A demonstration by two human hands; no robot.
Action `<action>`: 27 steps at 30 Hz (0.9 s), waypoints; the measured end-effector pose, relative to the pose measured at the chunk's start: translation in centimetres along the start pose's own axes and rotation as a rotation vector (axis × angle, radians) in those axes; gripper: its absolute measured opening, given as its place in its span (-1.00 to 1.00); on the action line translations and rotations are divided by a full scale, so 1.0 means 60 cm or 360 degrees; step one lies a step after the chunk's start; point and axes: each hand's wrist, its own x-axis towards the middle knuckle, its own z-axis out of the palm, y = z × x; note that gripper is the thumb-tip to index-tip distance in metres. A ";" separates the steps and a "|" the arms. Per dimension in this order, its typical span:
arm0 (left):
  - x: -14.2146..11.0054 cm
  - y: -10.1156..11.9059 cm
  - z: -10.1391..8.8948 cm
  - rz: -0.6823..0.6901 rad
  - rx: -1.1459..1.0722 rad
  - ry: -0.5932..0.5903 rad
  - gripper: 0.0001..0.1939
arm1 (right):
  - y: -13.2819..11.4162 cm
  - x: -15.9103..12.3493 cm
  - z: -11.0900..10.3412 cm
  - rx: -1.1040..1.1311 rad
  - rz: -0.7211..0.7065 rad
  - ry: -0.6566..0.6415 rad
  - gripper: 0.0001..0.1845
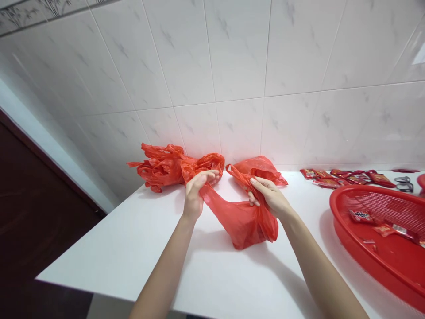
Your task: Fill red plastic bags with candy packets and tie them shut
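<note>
Between my two hands hangs a thin red plastic bag [244, 221], stretched just above the white table. My left hand [197, 190] grips one handle loop of it, with the fingers extended upward and the handle running by the thumb. On the other side my right hand [265, 192] pinches the gathered top of the bag, thumb on top and fingertips curled under. Whatever the bag may contain cannot be made out. Behind my left hand lie crumpled red plastic bags [162, 166], bunched against the wall. One more red bag [259, 166] rests behind my right hand.
A red plastic basket [352, 248] with several small snack packets [385, 229] inside stands at the right. More red packets [352, 178] lie along the wall, near a dark metal clip-like object [404, 184]. The white table [109, 248] ends at the left, and the tiled wall [239, 66] bounds it behind.
</note>
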 end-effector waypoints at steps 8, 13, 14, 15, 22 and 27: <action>0.001 0.010 0.051 0.0139 0.0833 -0.0058 -0.78 | -0.007 -0.006 0.022 -0.0218 -0.0100 0.0079 -0.53; 0.025 0.019 0.066 -0.0022 0.0434 -0.0264 -0.73 | -0.016 -0.011 0.009 -0.0254 -0.0153 0.0118 -0.51; 0.030 0.020 0.066 -0.0130 0.0288 -0.0335 -0.72 | -0.016 -0.010 0.002 -0.0244 -0.0163 0.0173 -0.49; 0.034 0.022 0.064 -0.0229 0.0168 -0.0392 -0.72 | -0.015 -0.010 -0.004 -0.0232 -0.0165 0.0222 -0.46; 0.035 0.031 0.071 -0.0357 -0.0014 -0.0482 -0.72 | -0.029 -0.016 0.001 -0.0418 -0.0373 0.0359 -0.63; 0.027 0.037 0.085 -0.0323 0.0017 -0.0585 -0.68 | -0.039 -0.026 0.025 -0.0590 -0.0625 0.0460 -0.71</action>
